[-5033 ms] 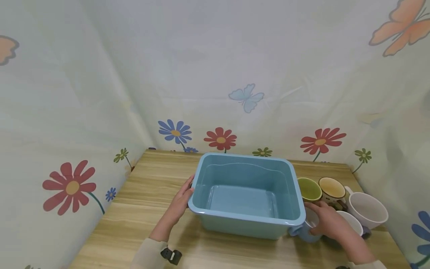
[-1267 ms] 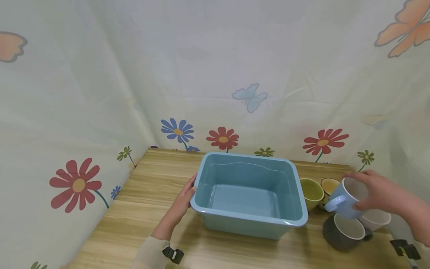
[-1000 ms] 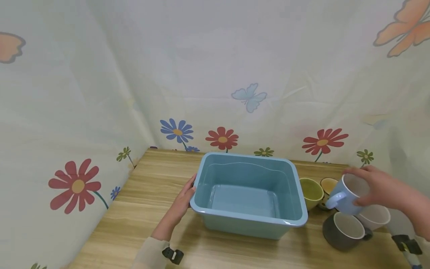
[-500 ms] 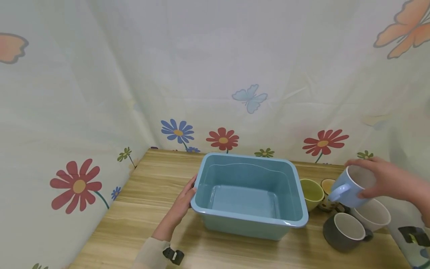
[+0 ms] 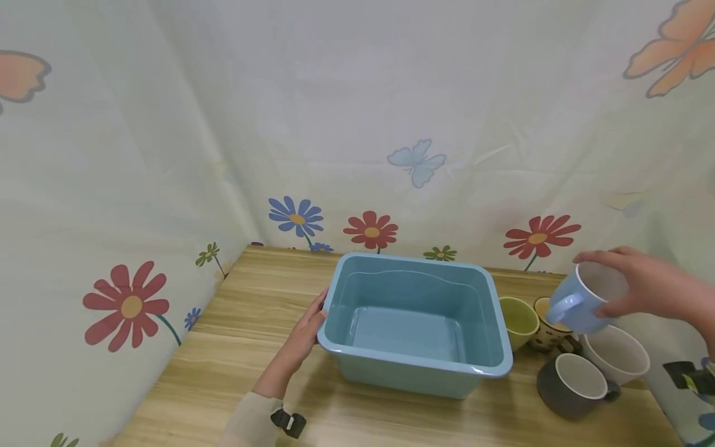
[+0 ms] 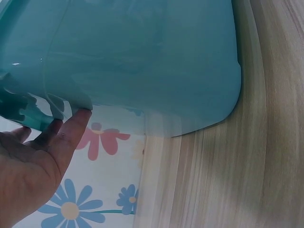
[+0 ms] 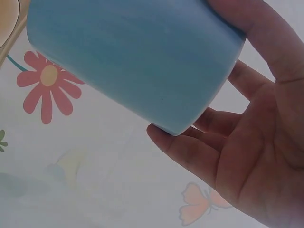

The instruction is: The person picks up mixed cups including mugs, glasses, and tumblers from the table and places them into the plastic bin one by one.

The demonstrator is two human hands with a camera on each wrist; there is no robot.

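My right hand (image 5: 650, 287) grips a light blue mug (image 5: 575, 305) by its rim, fingers on the far side and thumb on the near side. The mug is tilted, its handle towards the bin, above the other cups. In the right wrist view, the fingers and thumb span the mug (image 7: 137, 57). At the left end of a blue plastic bin (image 5: 413, 366), my left hand (image 5: 301, 335) rests against the outer wall below the rim. The left wrist view shows its extended fingers touching the bin wall (image 6: 156, 61). Nothing lies inside the bin.
Right of the bin stand a green cup (image 5: 519, 320), a spotted cup (image 5: 544, 338) with a yellow inside, a white mug (image 5: 617, 354) and a dark grey mug (image 5: 570, 391). The wooden table (image 5: 251, 298) meets flowered cloth at the back and sides.
The blue mug, first standing beside the bin's front right corner, has been lifted and carried right, over the other cups. Lately it has risen slightly. The left hand stays at the bin.
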